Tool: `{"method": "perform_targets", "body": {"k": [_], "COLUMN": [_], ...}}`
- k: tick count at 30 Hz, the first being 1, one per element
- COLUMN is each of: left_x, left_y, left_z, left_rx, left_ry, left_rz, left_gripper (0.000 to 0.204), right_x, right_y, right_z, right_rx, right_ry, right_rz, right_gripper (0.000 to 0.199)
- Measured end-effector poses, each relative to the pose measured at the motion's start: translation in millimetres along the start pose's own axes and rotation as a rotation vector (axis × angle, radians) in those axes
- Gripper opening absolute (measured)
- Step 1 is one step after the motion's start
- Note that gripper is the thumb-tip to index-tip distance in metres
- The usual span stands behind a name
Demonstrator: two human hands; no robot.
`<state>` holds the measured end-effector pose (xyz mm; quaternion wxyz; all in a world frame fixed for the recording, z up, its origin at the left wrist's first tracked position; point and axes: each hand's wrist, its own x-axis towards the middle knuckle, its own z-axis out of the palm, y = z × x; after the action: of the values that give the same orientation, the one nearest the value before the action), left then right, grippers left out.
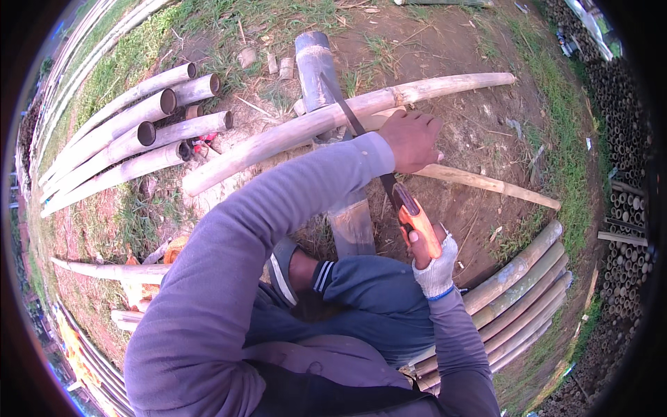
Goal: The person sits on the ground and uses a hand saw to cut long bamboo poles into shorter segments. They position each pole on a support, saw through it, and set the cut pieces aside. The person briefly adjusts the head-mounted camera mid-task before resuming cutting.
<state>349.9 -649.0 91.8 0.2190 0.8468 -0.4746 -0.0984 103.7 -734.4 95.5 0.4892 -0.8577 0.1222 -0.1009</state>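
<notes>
Right hand (432,260) gloved, grip clenching saw (410,208); left hand (413,139) clasping bamboo pole (306,125).

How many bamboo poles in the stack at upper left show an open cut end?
5: top pole, next, third, fourth and fifth. A lower one's end is half hidden.

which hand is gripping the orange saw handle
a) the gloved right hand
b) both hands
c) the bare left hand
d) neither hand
a: the gloved right hand wraps the orange saw handle, while the bare left hand presses on the long bamboo pole.
</notes>
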Motion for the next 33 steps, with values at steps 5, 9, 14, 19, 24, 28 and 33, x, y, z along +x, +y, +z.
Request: {"method": "perform_targets", "body": {"k": [5,9,14,19,24,28,33], "left_x": [-106,-207,-238,-281,-323,-322,-322], "left_y": [-88,-151,-183,-190,-199,-202,-202], "left_z": [-39,-42,-53,-79,-83,-82,-89], "left_rx": [0.166,0.482,0.237,0.298,0.326,0.341,0.334], "left_ry": [0.086,0.105,-0.213,-0.188,-0.144,-0.116,-0.099], "left_rz": [0.13,-0.366,-0.621,-0.646,-0.686,-0.684,-0.681], "left_gripper": [0.064,0.074,0.064,0.06,0.06,0.055,0.05], "right_x": [-7,-11,-14,-37,-59,-60,-44], "right_y": [7,13,-8,-48,-78,-106,-149], "right_z": [1,6,15,41,78,87,87], "right_rx": [0.13,0.17,0.219,0.301,0.339,0.417,0.381], "right_ry": [0.001,-0.004,0.017,-0.005,0.036,0.042,-0.043], "right_rz": [0.137,0.183,0.193,0.271,0.192,0.177,0.237], "right_gripper": [0.043,0.043,0.041,0.039,0.04,0.046,0.046]}}
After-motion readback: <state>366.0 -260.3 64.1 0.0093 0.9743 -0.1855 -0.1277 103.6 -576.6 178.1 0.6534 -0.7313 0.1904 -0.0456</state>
